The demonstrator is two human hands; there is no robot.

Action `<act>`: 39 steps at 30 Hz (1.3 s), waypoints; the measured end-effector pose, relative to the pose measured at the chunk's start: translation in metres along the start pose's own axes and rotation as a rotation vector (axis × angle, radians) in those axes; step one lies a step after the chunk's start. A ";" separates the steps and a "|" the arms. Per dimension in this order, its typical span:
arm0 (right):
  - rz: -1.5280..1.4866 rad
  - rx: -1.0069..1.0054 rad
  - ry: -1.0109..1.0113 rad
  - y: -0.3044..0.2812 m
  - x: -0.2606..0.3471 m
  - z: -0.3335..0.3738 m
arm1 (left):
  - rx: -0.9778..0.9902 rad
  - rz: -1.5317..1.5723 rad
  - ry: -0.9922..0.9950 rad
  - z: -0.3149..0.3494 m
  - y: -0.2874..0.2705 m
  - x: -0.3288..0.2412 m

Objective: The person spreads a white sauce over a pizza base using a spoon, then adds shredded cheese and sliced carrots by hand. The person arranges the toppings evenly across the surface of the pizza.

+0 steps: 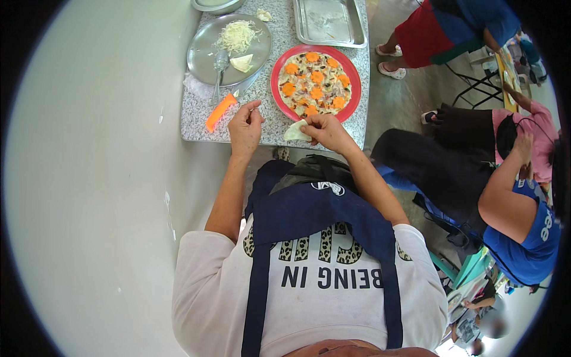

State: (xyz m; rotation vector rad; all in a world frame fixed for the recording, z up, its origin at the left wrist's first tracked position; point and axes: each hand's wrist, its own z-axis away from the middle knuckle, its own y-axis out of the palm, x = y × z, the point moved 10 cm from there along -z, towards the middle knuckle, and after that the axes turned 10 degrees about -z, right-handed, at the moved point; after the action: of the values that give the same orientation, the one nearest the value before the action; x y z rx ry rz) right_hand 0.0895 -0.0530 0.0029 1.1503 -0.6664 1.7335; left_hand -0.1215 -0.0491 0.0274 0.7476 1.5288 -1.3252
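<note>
My right hand (328,132) pinches a pale green cabbage piece (295,131) at the near edge of a red round plate (356,83). Spread over that plate is a creamy mixed dish (303,74) with dark bits, topped by several flower-shaped orange slices (317,77). Left of the plate, my left hand (245,126) is raised over the table edge, fingers pinched together. Whatever lies between its fingertips is too small to make out. A bright orange elongated object (221,113) rests beside this hand; its kind is unclear.
A round metal tray (199,56) holds shredded cabbage (237,37), a pale wedge (242,63) and a metal spoon (220,61). Behind the red plate stands a rectangular metal pan (330,40). All sit on a speckled table (270,134) by a pale wall (101,178). Other people are at the right.
</note>
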 end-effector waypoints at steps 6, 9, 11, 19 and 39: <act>-0.080 -0.136 0.009 -0.027 -0.029 0.012 | 0.009 -0.012 0.089 -0.011 0.009 -0.008; -0.195 -0.236 -0.026 -0.044 -0.033 0.015 | 0.036 -0.052 0.133 -0.019 0.023 -0.032; -0.144 -0.280 -0.044 -0.050 -0.022 0.015 | 0.041 -0.082 0.220 -0.026 0.036 -0.055; -0.240 -0.470 -0.160 -0.085 0.002 0.033 | -0.087 0.038 0.781 0.008 0.030 -0.203; -0.650 -0.531 -0.401 -0.103 0.052 0.056 | 0.690 0.282 0.173 -0.006 0.146 -0.122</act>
State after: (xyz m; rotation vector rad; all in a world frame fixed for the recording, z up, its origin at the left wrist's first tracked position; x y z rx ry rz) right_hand 0.1978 -0.0337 0.0683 1.1605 -0.8135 0.7255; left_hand 0.0521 0.0059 0.0831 1.4820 1.0197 -1.6053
